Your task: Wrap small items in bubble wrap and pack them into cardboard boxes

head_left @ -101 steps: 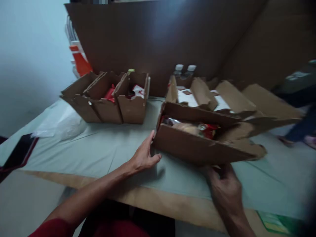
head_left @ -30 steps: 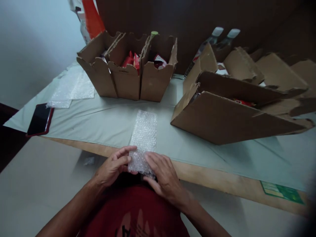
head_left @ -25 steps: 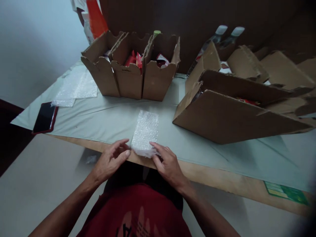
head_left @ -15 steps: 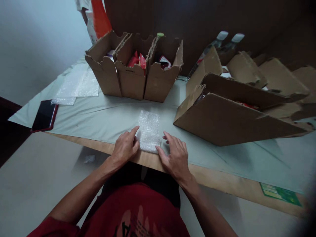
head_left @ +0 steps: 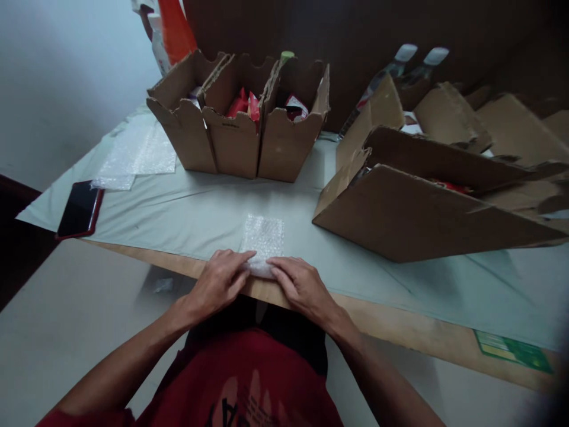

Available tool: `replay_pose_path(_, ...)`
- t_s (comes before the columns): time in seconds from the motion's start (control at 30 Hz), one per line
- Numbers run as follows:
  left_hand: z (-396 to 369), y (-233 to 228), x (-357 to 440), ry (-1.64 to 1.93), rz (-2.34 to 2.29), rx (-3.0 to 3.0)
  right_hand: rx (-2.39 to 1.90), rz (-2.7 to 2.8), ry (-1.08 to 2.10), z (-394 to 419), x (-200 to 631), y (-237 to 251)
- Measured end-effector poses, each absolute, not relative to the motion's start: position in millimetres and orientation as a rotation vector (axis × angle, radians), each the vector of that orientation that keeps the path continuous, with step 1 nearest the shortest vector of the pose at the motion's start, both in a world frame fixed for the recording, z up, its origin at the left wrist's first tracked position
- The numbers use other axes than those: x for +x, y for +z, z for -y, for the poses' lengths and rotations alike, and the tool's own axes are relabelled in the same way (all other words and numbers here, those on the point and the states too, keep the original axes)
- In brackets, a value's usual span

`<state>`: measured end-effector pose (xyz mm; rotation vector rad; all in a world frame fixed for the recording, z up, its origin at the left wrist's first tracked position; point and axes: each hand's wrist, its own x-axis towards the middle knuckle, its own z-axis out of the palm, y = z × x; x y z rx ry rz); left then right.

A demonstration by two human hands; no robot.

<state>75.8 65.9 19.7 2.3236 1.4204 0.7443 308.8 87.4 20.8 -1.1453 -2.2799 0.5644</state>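
Bubble wrap [head_left: 264,237]: we see a small piece lying flat at the near edge of the surface [head_left: 186,207].
Left hand [head_left: 217,284]: our grip presses its near end, fingers curled down on it.
Right hand [head_left: 300,286]: same, fingertips meeting the left's.
Cardboard boxes [head_left: 240,136]: three in a row behind.
Large carton [head_left: 422,216]: right, tilted.
Phone [head_left: 80,209]: far left.

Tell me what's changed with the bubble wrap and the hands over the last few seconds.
Both hands left the big cardboard box and took up a strip of bubble wrap. It has been rolled or folded from the near end, so it looks shorter. The left hand and right hand now press its near edge at the table edge. The three small boxes, phone and spare wrap stayed put.
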Motion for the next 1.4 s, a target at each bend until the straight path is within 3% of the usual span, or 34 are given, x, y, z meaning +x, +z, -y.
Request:
replay_pose_path(0.17, -93, 10, 83, 0.633, -1.643, 2.284, -1.188, 2.301, 0.132, -85, 308, 28)
replay_pose_path(0.37, -81, 14, 78, 0.872, -1.512, 2.368, -1.154, 2.456, 0.343, -92, 301, 22)
replay_pose_path(0.47, -74, 15, 77, 0.821, -1.417, 2.382, -1.206, 2.387, 0.522, -90, 302, 23)
replay_pose_path(0.7, -95, 7, 82, 0.716, -1.724, 2.308, -1.245, 2.472, 0.138, -85, 295, 30)
replay_pose_path(0.87, -63, 19, 84, 1.129, -1.654, 1.537, -1.362, 2.287, 0.455, -95, 287, 27)
replay_pose_path(1.03, -44, 30, 99, 1.077, -1.405, 0.865, -1.304, 1.922, 0.955, -73, 290, 35)
replay_pose_path(1.23, -49, 27, 118, 0.994, -1.432, 1.316, -1.226, 1.708, 1.226, -58, 330, 49)
replay_pose_path(1.33, -47, 29, 133, 0.947, -1.301, 1.696, -1.185, 1.680, 1.439, -60, 352, 60)
replay_pose_path(1.4, -50, 36, 145, 0.930, -1.159, 1.885, -1.194, 1.750, 1.413, -60, 366, 69)
